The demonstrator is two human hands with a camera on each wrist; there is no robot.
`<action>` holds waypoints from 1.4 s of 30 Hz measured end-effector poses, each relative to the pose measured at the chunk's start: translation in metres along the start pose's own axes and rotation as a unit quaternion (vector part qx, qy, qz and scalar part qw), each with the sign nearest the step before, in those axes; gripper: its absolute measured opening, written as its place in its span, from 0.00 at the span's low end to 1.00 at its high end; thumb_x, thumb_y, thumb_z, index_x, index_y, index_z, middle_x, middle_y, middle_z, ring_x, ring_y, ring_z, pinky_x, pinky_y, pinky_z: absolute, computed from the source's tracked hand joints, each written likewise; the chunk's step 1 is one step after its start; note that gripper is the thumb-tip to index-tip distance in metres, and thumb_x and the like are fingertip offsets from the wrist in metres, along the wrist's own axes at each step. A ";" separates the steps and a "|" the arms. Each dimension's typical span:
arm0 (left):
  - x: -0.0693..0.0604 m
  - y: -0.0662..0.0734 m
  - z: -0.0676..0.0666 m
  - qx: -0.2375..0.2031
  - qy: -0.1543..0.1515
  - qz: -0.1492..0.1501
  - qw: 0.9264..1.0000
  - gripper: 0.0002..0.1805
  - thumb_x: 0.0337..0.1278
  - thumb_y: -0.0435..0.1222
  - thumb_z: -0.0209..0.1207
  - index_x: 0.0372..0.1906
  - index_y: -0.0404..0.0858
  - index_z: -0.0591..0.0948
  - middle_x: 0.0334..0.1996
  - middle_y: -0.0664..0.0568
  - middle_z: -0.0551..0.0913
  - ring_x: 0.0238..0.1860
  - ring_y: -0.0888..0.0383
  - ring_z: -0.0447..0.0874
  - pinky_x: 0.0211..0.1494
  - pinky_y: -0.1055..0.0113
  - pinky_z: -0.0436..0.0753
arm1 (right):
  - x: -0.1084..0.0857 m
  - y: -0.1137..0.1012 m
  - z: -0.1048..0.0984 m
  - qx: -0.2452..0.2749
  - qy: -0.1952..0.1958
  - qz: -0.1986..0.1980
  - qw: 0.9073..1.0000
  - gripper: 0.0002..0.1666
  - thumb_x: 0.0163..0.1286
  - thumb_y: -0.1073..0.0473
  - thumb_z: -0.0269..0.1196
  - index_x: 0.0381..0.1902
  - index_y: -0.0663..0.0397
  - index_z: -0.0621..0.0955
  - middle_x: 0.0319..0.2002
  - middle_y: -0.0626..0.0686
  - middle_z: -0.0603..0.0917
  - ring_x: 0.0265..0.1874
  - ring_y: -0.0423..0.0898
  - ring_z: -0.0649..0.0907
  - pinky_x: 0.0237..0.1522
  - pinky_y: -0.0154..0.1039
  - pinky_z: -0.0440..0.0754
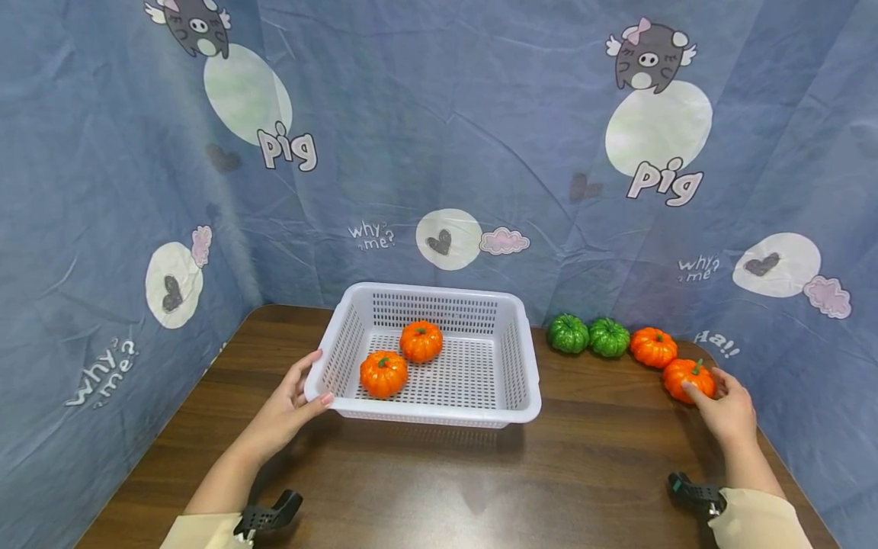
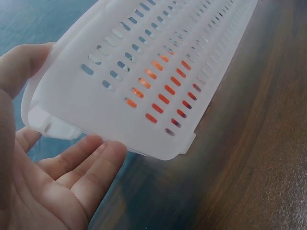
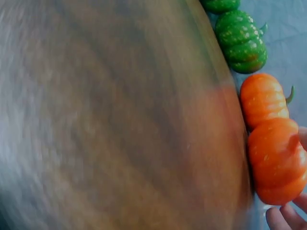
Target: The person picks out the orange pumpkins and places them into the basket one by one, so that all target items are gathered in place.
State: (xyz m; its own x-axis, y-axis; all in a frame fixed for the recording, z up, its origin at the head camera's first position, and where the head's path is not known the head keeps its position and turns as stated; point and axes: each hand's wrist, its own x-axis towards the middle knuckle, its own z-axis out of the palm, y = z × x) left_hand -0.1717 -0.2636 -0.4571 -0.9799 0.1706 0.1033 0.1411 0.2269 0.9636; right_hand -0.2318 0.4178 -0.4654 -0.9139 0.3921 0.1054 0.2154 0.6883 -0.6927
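Note:
A white slotted plastic basket [image 1: 439, 416] stands at the middle of the table, with two small orange pumpkins [image 1: 421, 341] inside, towards its left. My left hand [image 1: 284, 412] grips the basket's front left corner, thumb on the rim and fingers beneath it, as the left wrist view shows. At the far right, my right hand [image 1: 730, 408] holds another orange pumpkin [image 1: 680, 380] between thumb and fingers. That pumpkin [image 3: 276, 163] touches a further orange pumpkin [image 3: 263, 99] behind it. Some right fingertips [image 3: 278, 219] show at the edge of the right wrist view.
Two green pumpkins [image 1: 568, 334] continue the row along the table's back edge, between the basket and the orange ones. A blue printed cloth [image 1: 439, 152] hangs behind and at both sides of the brown wooden table [image 1: 425, 488].

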 end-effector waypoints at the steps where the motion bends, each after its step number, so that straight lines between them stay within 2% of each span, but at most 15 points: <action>1: 0.000 0.000 0.000 -0.001 -0.001 0.001 1.000 0.45 0.67 0.32 0.61 0.79 0.42 0.47 0.71 0.29 0.60 0.62 0.42 0.72 0.53 0.76 0.77 | 0.001 0.001 0.000 0.003 -0.006 0.001 1.000 0.45 0.72 0.48 0.61 0.72 0.75 0.60 0.67 0.78 0.65 0.64 0.74 0.67 0.65 0.63 0.64; 7: 0.001 -0.001 0.001 -0.003 -0.004 0.003 1.000 0.45 0.67 0.32 0.61 0.79 0.42 0.47 0.70 0.28 0.61 0.63 0.38 0.71 0.53 0.76 0.77 | 0.002 0.008 0.000 0.007 -0.031 0.012 0.999 0.47 0.72 0.46 0.61 0.74 0.72 0.57 0.69 0.77 0.61 0.66 0.74 0.65 0.66 0.64 0.63; 21: 0.003 -0.004 -0.001 0.006 0.003 -0.012 1.000 0.46 0.67 0.35 0.62 0.79 0.44 0.47 0.71 0.30 0.60 0.64 0.37 0.69 0.53 0.75 0.76 | 0.001 0.007 -0.003 0.018 -0.035 0.014 0.999 0.47 0.73 0.46 0.61 0.74 0.71 0.58 0.68 0.78 0.63 0.66 0.73 0.67 0.64 0.63 0.66; 28: 0.003 -0.003 -0.001 0.005 -0.001 -0.007 1.000 0.46 0.67 0.34 0.62 0.79 0.42 0.46 0.71 0.29 0.61 0.64 0.37 0.70 0.53 0.75 0.76 | 0.000 0.007 -0.002 0.013 -0.024 0.018 0.999 0.45 0.73 0.45 0.61 0.73 0.71 0.60 0.67 0.78 0.65 0.65 0.71 0.69 0.63 0.62 0.67; 35: 0.001 0.000 0.000 0.010 0.005 -0.022 1.000 0.46 0.66 0.35 0.62 0.79 0.44 0.47 0.71 0.31 0.60 0.64 0.36 0.70 0.54 0.75 0.76 | -0.003 0.008 -0.002 0.018 -0.010 0.027 0.999 0.44 0.72 0.47 0.62 0.73 0.71 0.62 0.66 0.76 0.67 0.64 0.69 0.71 0.63 0.61 0.67; 42: 0.000 0.002 0.001 0.003 0.004 -0.011 1.000 0.46 0.67 0.34 0.61 0.79 0.43 0.47 0.71 0.30 0.61 0.64 0.35 0.70 0.53 0.74 0.76 | -0.007 0.006 -0.004 0.014 -0.007 0.021 1.000 0.44 0.71 0.46 0.63 0.72 0.70 0.63 0.66 0.75 0.69 0.63 0.68 0.72 0.62 0.59 0.70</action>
State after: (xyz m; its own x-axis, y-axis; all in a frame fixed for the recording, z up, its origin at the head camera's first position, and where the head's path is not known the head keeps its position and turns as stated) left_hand -0.1712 -0.2627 -0.4557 -0.9840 0.1576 0.0833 0.1196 0.2374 0.9640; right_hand -0.2230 0.4212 -0.4674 -0.9089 0.4116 0.0668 0.2434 0.6538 -0.7165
